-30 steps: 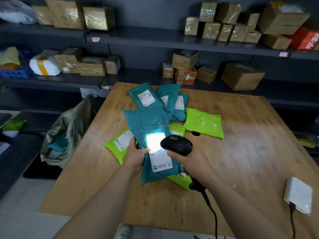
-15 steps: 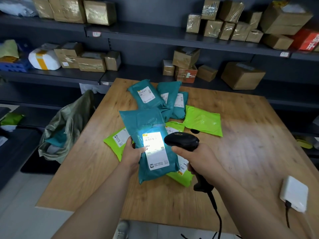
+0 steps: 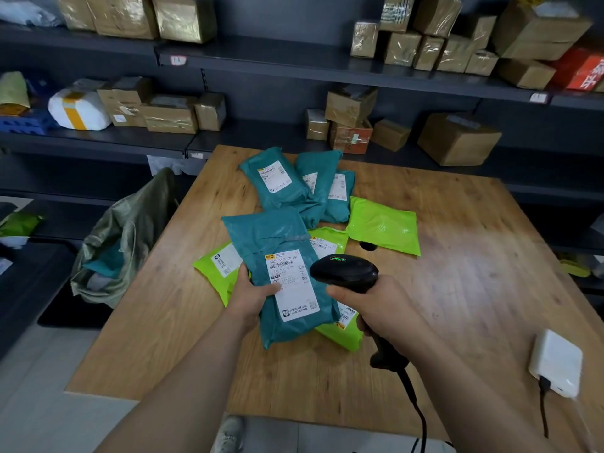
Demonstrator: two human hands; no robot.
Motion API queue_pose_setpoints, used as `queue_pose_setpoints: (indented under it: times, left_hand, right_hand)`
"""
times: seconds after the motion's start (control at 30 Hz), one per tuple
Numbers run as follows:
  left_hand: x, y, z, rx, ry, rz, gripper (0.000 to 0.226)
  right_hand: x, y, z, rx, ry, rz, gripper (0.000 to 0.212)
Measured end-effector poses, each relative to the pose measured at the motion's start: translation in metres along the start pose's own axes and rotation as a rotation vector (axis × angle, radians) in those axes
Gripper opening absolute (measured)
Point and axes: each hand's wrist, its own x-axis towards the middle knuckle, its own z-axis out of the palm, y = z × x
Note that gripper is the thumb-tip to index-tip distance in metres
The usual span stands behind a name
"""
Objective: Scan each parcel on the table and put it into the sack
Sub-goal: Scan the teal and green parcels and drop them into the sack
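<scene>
My left hand (image 3: 253, 294) grips the left edge of a teal parcel (image 3: 277, 240), thumb on its white label, holding it above the table. My right hand (image 3: 376, 300) holds a black barcode scanner (image 3: 343, 273) just right of the label; a green light glows on its top. Beneath lie lime-green parcels (image 3: 382, 225) and, further back, three teal parcels (image 3: 277, 181) on the wooden table (image 3: 457, 289). An olive sack (image 3: 130, 237) hangs open at the table's left edge with a teal parcel inside.
A white box (image 3: 557, 362) with a cable sits near the table's right front corner. Dark shelves (image 3: 294, 63) behind hold several taped cardboard boxes. The scanner's cable trails off the front edge. A shoe shows on the floor below.
The bright scan light on the label has gone out and a green light now shows on the scanner. The scanner has shifted right, off the label.
</scene>
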Motion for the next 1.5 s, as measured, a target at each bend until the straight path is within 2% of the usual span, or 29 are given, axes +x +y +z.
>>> queue_pose_setpoints:
  times: [0.17, 0.33, 0.43, 0.57, 0.73, 0.93, 1.03, 1.1, 1.17, 1.27, 1.5]
  left_hand:
    - [-0.001, -0.006, -0.005, 0.071, -0.054, -0.004, 0.075]
    - [-0.007, 0.0, -0.005, 0.07, -0.07, 0.029, 0.071]
    - [-0.019, 0.019, -0.008, 0.064, -0.099, 0.064, 0.067]
    - [-0.041, 0.056, -0.023, 0.044, -0.124, 0.129, 0.068]
    - [-0.066, 0.108, -0.069, 0.047, -0.081, 0.196, 0.072]
    - [-0.082, 0.15, -0.162, 0.151, 0.084, 0.287, 0.072]
    - [-0.09, 0.167, -0.224, 0.227, 0.214, 0.365, 0.085]
    - [-0.096, 0.177, -0.269, 0.306, 0.272, 0.376, 0.091]
    - [-0.1, 0.188, -0.321, 0.398, 0.355, 0.348, 0.09]
    - [-0.1, 0.207, -0.403, 0.466, 0.437, 0.279, 0.089]
    - [-0.066, 0.244, -0.546, 0.616, 0.416, 0.137, 0.09]
  right_hand:
    - [0.002, 0.003, 0.0, 0.003, 0.007, 0.012, 0.021]
    - [0.008, 0.005, -0.004, 0.102, -0.003, 0.021, 0.035]
    - [0.021, 0.003, -0.003, 0.319, -0.005, 0.026, 0.027]
    - [0.043, -0.01, 0.018, 0.413, -0.062, 0.052, 0.028]
    - [0.056, -0.045, 0.072, 0.492, -0.182, 0.04, 0.045]
    - [0.054, -0.102, 0.166, 0.438, -0.276, -0.055, 0.048]
    - [0.049, -0.133, 0.23, 0.394, -0.345, -0.086, 0.053]
    - [0.044, -0.153, 0.277, 0.388, -0.369, -0.1, 0.048]
    - [0.038, -0.175, 0.329, 0.397, -0.386, -0.096, 0.045]
    - [0.029, -0.205, 0.409, 0.378, -0.401, -0.067, 0.051]
    - [0.031, -0.248, 0.55, 0.375, -0.379, 0.026, 0.042]
